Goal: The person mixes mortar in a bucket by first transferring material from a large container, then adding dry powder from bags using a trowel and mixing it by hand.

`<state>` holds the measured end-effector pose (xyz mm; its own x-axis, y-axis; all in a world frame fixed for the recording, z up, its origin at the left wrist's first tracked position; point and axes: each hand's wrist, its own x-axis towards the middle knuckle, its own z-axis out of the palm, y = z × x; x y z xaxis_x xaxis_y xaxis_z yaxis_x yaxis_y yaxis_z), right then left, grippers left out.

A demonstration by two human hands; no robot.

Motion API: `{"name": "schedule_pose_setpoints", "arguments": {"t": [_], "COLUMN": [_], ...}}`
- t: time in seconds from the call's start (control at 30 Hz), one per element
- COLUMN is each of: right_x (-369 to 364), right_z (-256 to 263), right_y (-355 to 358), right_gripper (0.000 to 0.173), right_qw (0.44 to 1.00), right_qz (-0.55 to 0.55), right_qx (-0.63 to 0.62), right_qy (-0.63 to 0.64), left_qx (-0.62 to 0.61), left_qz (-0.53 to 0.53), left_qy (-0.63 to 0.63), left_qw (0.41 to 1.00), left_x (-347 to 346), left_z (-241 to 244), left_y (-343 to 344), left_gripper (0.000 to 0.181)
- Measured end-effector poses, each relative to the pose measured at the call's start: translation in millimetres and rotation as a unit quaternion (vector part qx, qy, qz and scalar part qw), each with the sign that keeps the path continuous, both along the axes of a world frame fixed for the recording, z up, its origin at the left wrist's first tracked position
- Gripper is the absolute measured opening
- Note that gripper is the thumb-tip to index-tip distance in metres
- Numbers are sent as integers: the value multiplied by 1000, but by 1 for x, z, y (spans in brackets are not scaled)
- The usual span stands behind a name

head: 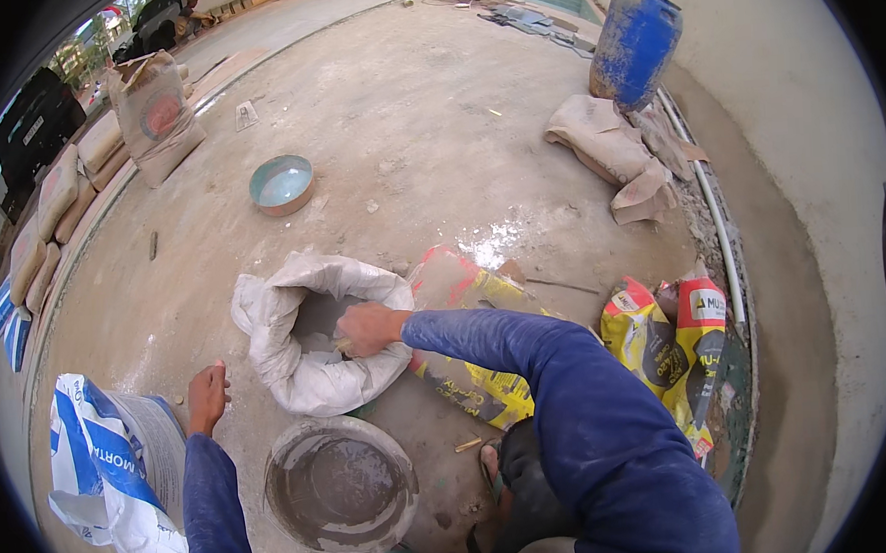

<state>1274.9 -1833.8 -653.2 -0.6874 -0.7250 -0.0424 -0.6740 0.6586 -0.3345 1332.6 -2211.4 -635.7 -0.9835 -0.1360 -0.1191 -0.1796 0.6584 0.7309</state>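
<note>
My right hand (367, 329) reaches over the rim of an open white woven sack (328, 380) that holds grey powder (321, 313). Its fingers are curled around something small and pale, perhaps a handle, whose lower part is hidden in the sack. To the left of the sack my left hand (209, 394) hangs above the floor with bent fingers and holds nothing. Just below the sack stands a round bucket (274, 503) with wet grey mix inside. A blue and white mortar bag (118, 459) is at the left, beside my left forearm.
Yellow and red cement-product bags (471, 380) lie right of the sack, with more bags (657, 348) by the wall. A teal bowl (282, 183), a paper sack (157, 119) and a blue barrel (635, 45) stand farther off. Two people crouch in the distance.
</note>
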Motion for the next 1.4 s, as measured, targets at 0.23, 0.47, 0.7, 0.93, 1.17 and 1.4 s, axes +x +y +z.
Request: {"name": "schedule_pose_setpoints", "arguments": {"t": [0.23,0.47,0.7,0.93,1.17,1.4], "right_x": [3,26,52,66,52,76], "right_z": [4,17,44,58,62,120], "right_y": [11,22,52,62,73,89], "right_gripper": [28,27,36,39,38,39], "right_qw": [947,861,858,807,931,839], "right_qz": [-62,-159,-116,-255,-148,-243], "right_qx": [-131,-239,-271,-264,-206,-277], "right_qy": [-285,-420,-420,-463,-262,-400], "left_qx": [0,-3,-58,-198,-199,-206], "left_qz": [-7,-18,-25,-27,-58,-52], "left_qy": [29,41,41,-9,20,-6], "left_qw": [1000,999,997,980,978,977], "left_x": [-2,-1,14,14,12,6], "left_z": [2,0,2,19,15,0], "left_y": [0,3,-9,-5,-2,-10], "left_gripper": [52,53,58,60,61,64]}}
